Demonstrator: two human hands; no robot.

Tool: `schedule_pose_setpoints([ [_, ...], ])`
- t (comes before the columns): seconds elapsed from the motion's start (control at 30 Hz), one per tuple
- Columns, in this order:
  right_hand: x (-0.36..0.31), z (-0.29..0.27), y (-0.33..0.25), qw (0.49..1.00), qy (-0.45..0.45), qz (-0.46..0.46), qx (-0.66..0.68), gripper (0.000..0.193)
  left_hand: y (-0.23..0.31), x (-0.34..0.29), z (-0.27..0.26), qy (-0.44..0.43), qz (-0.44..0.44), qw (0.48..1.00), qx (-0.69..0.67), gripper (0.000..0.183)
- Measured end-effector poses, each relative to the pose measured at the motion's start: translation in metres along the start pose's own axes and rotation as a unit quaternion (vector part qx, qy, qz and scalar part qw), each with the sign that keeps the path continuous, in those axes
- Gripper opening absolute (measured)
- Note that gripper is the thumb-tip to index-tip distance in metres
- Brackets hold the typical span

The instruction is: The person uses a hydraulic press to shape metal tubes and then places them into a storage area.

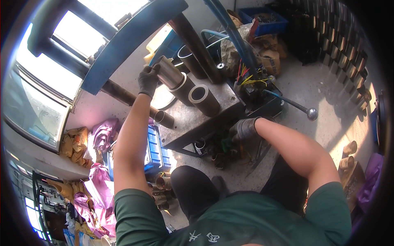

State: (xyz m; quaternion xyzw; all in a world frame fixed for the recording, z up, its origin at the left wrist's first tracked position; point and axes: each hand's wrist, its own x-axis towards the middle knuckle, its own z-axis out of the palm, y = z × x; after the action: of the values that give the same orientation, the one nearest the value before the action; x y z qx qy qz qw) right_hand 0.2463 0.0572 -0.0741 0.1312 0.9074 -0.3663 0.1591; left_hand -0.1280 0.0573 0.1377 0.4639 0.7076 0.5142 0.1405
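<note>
My left hand [148, 78], in a dark grey glove, has its fingers on the upper end of a shiny metal cylinder [169, 73]. That cylinder stands tilted in view, its lower end at the mouth of a wider dark metal sleeve [184, 91] on the press's steel table [230, 99]. Beside it stands another thick-walled sleeve [204, 101]. A smaller tube [164, 119] sits near the table's left edge. My right hand [245, 129], also gloved, is low at the table's front right edge with fingers curled. What it grips is hidden in shadow, near a green part [226, 144].
A blue press beam [131, 45] and steel columns [196, 51] rise around the table. A ball-ended lever [312, 113] juts out at right beside yellow and red wires. Blue crates [158, 149] and purple bags [96, 201] lie at left. Stacked metal tubes line the right wall.
</note>
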Motion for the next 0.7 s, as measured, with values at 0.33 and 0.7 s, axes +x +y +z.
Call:
schedule_pose_setpoints([
  [0.33,0.001,-0.001,-0.006,0.998,-0.034,0.053,-0.018,0.048,0.008,-0.041,0.005,0.068,0.135,0.965,0.212,0.030],
  [0.7,-0.010,-0.006,-0.009,1.000,0.006,0.022,-0.019,0.051,-0.001,-0.048,0.021,0.090,0.157,0.973,0.140,0.041],
])
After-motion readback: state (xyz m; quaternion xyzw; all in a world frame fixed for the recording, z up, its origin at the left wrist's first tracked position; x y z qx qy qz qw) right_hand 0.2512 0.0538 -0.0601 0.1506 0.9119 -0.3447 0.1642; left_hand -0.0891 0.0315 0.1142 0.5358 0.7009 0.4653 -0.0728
